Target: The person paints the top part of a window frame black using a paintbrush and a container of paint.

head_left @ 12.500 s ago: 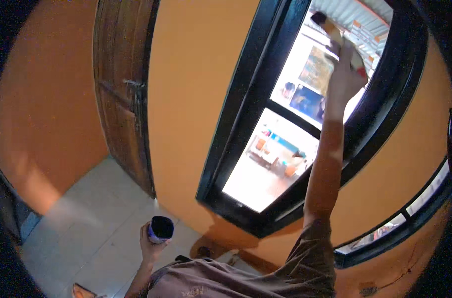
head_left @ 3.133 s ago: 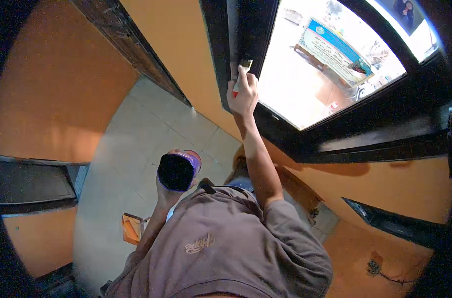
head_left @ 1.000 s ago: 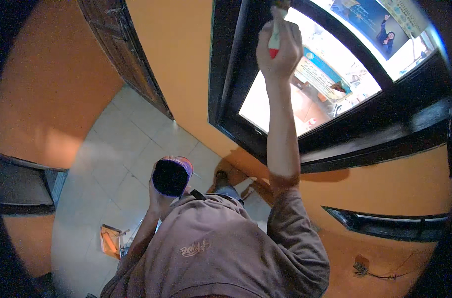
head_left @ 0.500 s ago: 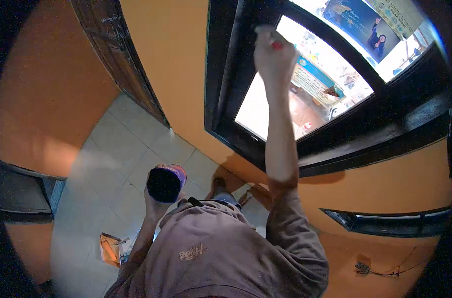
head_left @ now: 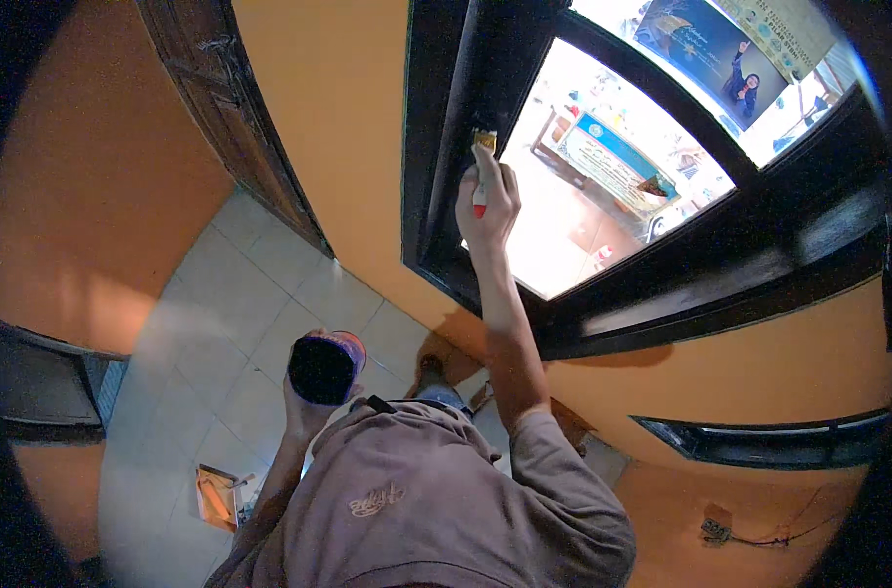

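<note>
My right hand [head_left: 491, 214], raised up front, is closed round a paintbrush [head_left: 486, 142] with a gold-coloured ferrule and a red-ended handle. Its dark bristles are over the left upright of the black window frame [head_left: 442, 157]; against the black I cannot tell whether they touch it. Low on the left, my left hand [head_left: 304, 414] grips a paint can [head_left: 320, 370] from below and the side. Black paint shows in its open top, and a bit of purple and red shows on the side.
Bright panes with posters [head_left: 617, 162] fill the window. An orange wall [head_left: 328, 108] runs left of it to a brown wooden door [head_left: 235, 108]. On the pale tiled floor [head_left: 240, 304] lies a small orange and white box-like thing [head_left: 216, 497]. A narrow black-framed opening [head_left: 769, 439] is at right.
My right hand has moved left and nearer to me, off the bright pane and onto the frame's left upright, and the brush now shows. My left hand and the can are almost unchanged.
</note>
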Demonstrator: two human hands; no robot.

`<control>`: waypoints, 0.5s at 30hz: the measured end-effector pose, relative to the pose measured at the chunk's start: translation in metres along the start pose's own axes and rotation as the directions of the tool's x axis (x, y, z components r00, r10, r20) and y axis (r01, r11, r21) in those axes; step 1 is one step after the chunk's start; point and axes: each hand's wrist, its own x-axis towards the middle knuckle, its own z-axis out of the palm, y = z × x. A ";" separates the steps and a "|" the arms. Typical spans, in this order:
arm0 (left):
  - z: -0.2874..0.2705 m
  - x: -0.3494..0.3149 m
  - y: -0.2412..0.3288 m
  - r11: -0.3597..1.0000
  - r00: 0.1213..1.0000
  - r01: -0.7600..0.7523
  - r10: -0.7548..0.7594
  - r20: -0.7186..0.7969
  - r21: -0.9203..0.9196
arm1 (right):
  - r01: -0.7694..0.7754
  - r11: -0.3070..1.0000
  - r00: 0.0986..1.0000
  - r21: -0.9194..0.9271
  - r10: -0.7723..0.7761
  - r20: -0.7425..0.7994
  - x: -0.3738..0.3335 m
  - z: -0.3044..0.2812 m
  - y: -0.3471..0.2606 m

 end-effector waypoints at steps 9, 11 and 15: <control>-0.002 -0.011 -0.008 0.874 0.992 0.109 -0.123 0.002 -0.474 | -0.076 0.982 0.997 0.175 0.073 0.026 0.096 -0.029 -0.042; -0.001 0.000 -0.014 0.559 0.981 0.183 -0.158 0.113 -0.808 | 0.153 0.973 0.981 0.170 -0.129 -0.141 0.128 -0.034 -0.033; -0.008 -0.007 -0.029 0.850 0.992 -0.105 0.127 -0.007 0.516 | 0.322 0.947 0.939 0.015 -0.317 -0.133 0.139 -0.018 -0.023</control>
